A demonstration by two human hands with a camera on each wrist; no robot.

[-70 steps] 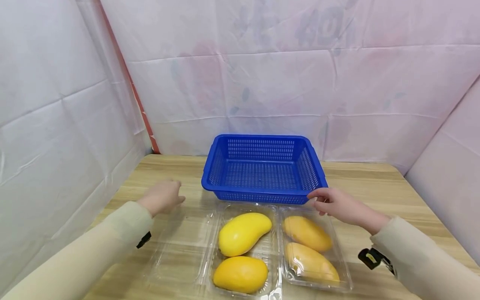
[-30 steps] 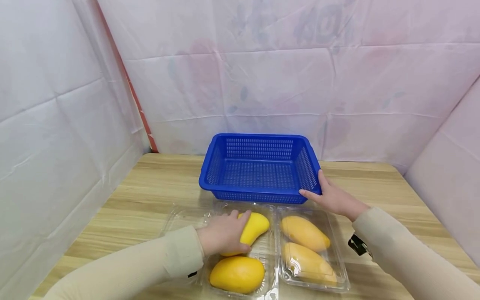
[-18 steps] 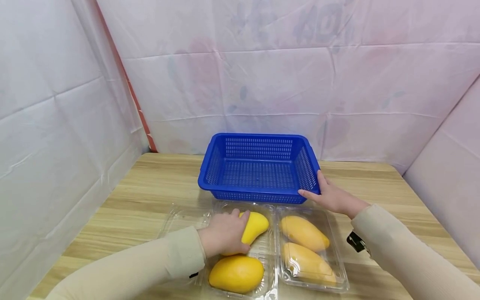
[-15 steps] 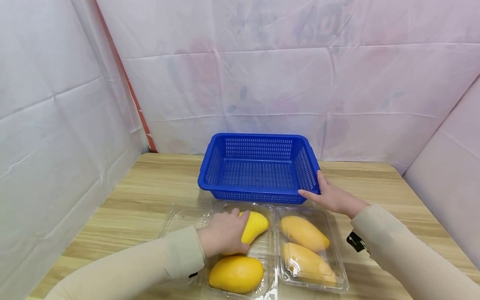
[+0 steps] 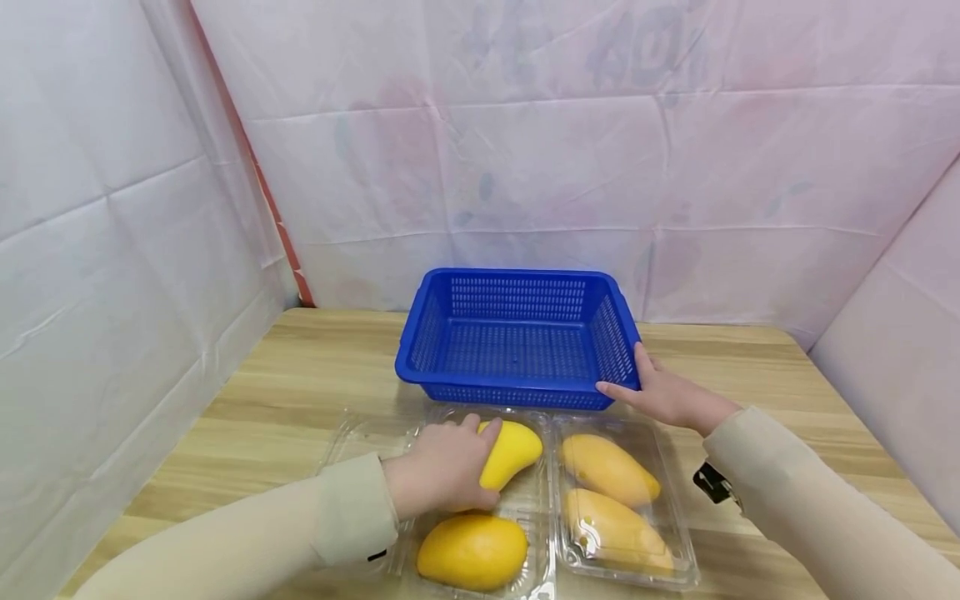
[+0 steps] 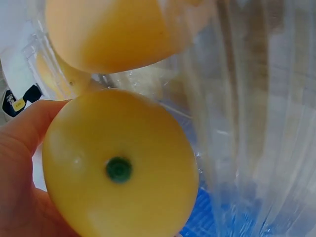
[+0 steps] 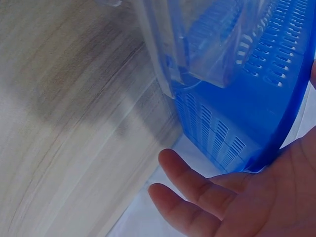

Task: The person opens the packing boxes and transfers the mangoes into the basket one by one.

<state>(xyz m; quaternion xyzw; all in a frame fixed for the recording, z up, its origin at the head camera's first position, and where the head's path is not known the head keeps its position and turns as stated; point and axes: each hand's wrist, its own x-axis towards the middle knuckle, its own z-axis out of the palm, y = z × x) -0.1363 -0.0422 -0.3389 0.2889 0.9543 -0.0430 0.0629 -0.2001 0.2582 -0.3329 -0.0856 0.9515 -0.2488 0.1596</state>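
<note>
In the head view, my left hand [image 5: 450, 467] grips a yellow mango [image 5: 512, 454] in the middle clear plastic box [image 5: 536, 533]. The left wrist view shows the mango's rounded end with a green stem spot [image 6: 119, 170], thumb and fingers curled round its side. Nearer my body, a second mango [image 5: 472, 552] lies in the same box. My right hand [image 5: 667, 396] rests at the near right corner of a blue perforated basket [image 5: 517, 385], thumb on the front rim. The right wrist view shows its fingers [image 7: 187, 180] loosely straight beside the corner, two of them off the basket.
A closed clear box [image 5: 686, 542] with two paler mangoes [image 5: 611, 468] stands right of the middle box. The middle box's transparent lid [image 5: 363, 437] lies folded out to the left. Wood-grain table [image 5: 300, 367]; white cloth walls [image 5: 540, 158] enclose its back and sides.
My left hand has come from the table's left side onto the far mango and taken hold of it. My right hand has settled on the basket corner; over the last half second little has moved.
</note>
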